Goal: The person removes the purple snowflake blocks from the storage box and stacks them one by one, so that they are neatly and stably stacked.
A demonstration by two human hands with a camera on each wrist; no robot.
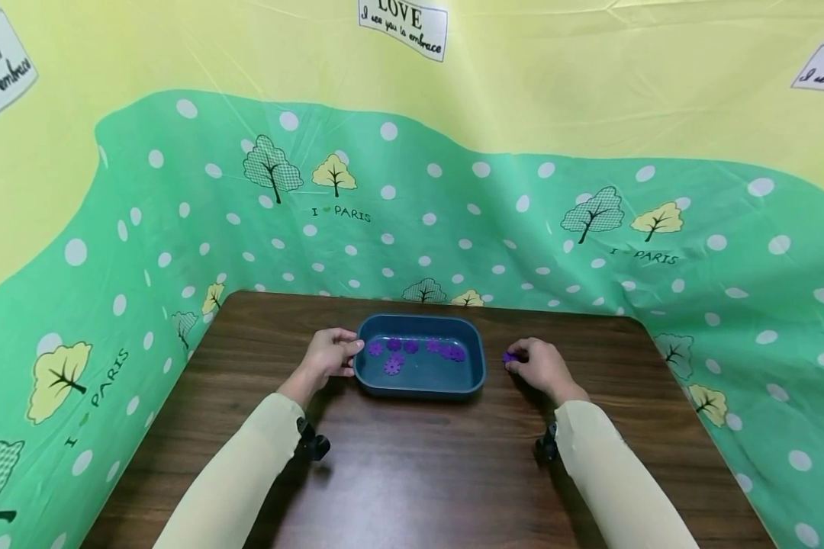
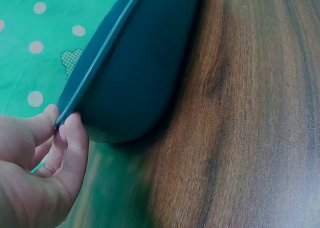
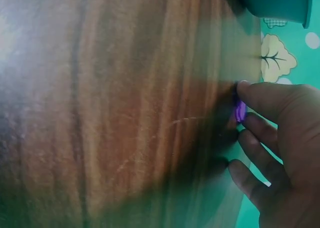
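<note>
A printed cloth (image 1: 384, 137) hangs past the far edge of the bench (image 1: 412, 473), leaving little room that way; the wood runs on much farther toward the near edge and both near corners. The tray (image 1: 419, 394) sits close to the far edge, roughly midway between the side edges. It looks like smooth, stiff plastic, probably light and apt to slide, best held by its rim. The left hand (image 1: 326, 354) pinches that rim at the left end. The right hand (image 1: 541, 364) has its fingers pinching a purple disc (image 1: 508, 357) between the tray and the right edge; whether it touches the bench I cannot tell. Like the flower-shaped pieces (image 1: 410, 347) inside, it should be light, thin and easily dropped, best taken by opposite edges.
</note>
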